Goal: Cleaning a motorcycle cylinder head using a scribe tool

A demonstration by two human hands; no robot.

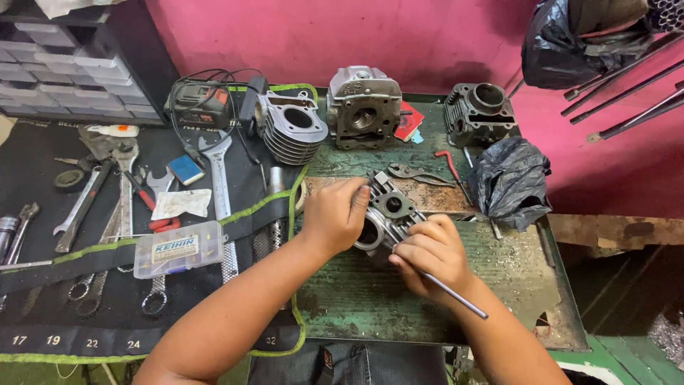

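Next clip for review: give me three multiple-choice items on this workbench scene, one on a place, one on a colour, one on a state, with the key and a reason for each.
1. Where does the crumpled black plastic bag lie?
A. right of the hands, on the bench
B. on the tool roll
C. on the floor

2. What colour is the wall behind the bench?
A. white
B. pink
C. grey

3. What is the right hand doing?
A. resting empty
B. holding a thin metal rod
C. holding pliers

Key: 1 A, the bag sits by the bench's right edge. 2 B, the wall is pink. 3 B, the thin metal rod runs out from its fingers while the left hand grips the cylinder head.
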